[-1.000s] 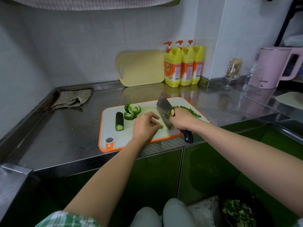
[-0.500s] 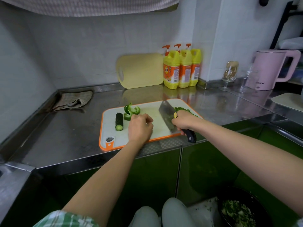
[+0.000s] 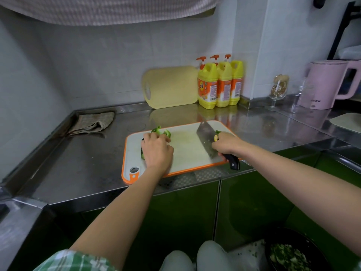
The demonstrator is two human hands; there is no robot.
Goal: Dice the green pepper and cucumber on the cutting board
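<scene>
Green pepper (image 3: pixel 156 130) lies in a few curled pieces at the back left of the one cutting board (image 3: pixel 187 149). One cucumber (image 3: pixel 142 154) piece lies just in front of them. Your left hand (image 3: pixel 157 151) covers most of the cucumber and its fingers reach the pepper; I cannot tell if it grasps either. Your right hand (image 3: pixel 227 143) grasps the handle of the one knife (image 3: pixel 206 137), whose blade is slanted over the board. Three yellow bottles (image 3: pixel 219 85) stand at the back of the desk (image 3: pixel 88 163). One black bowl (image 3: pixel 304 241), lower down, holds chopped greens.
</scene>
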